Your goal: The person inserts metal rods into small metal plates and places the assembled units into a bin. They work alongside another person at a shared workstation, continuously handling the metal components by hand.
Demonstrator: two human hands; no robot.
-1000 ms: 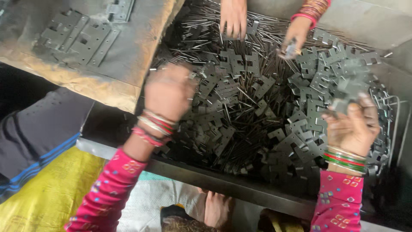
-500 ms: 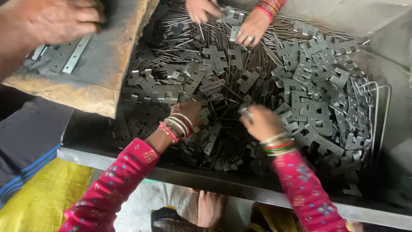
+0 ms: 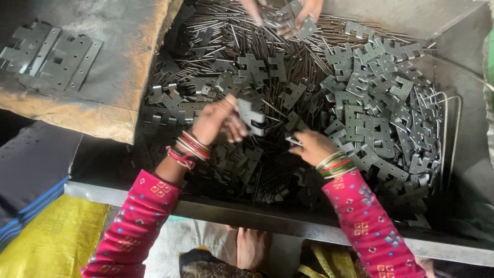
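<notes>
- At the far left, on a worn wooden board (image 3: 92, 110), lie about four flat hinge plates (image 3: 51, 54), set side by side. We judge they are kept apart from the loose stock so they stay easy to find.
- Below the board we see a yellow sack (image 3: 51, 242) and folded dark cloth (image 3: 31, 170).
- Our left hand (image 3: 216, 121) pinches one hinge leaf (image 3: 251, 117) between thumb and fingers, lifted just above the heap and tilted. It seems held so that its knuckle edge faces the other hand.
- Our right hand (image 3: 311, 146) is closed on one thin metal pin (image 3: 294, 140), tip pointing toward the leaf, near it but not touching. That suits threading the pin into the knuckle, we judge.
- Both hover over a metal tray (image 3: 267, 219) heaped with loose leaves (image 3: 381, 103) and straight pins (image 3: 231, 25), too many to count. The pins lie mostly at the far side, the leaves nearer and to the right.
- At the top edge, another person's two hands (image 3: 288, 13) hold a leaf of their own.
- At the tray's right wall lean bent wire rods (image 3: 447, 123), about three.
</notes>
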